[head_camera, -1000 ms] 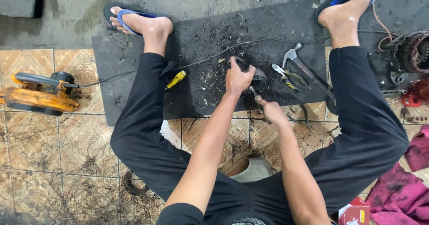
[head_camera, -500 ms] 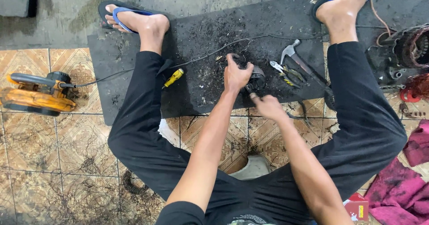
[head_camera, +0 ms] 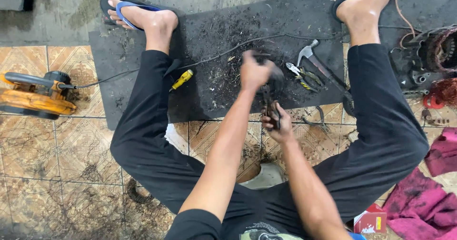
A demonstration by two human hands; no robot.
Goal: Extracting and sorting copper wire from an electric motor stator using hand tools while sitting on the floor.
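Note:
I sit on the floor with my legs spread around a black rubber mat (head_camera: 219, 35). My left hand (head_camera: 254, 72) is closed around a dark, dirty round part (head_camera: 276, 82) held above the mat's near edge. My right hand (head_camera: 278, 125) sits just below it, gripping a dark-handled tool (head_camera: 272, 110) whose tip points up into that part. The part is blurred and mostly hidden by my fingers.
A hammer (head_camera: 319, 64) and pliers (head_camera: 301, 74) lie on the mat to the right, a yellow-handled screwdriver (head_camera: 182, 79) to the left. An orange power tool (head_camera: 35, 95) lies far left, its cord crossing the mat. Motor parts with copper windings (head_camera: 438, 59) and pink rags (head_camera: 428, 202) lie right.
Both hands have risen slightly from the mat. My right hand has drawn in under the left, and the tool now points up into the dark part.

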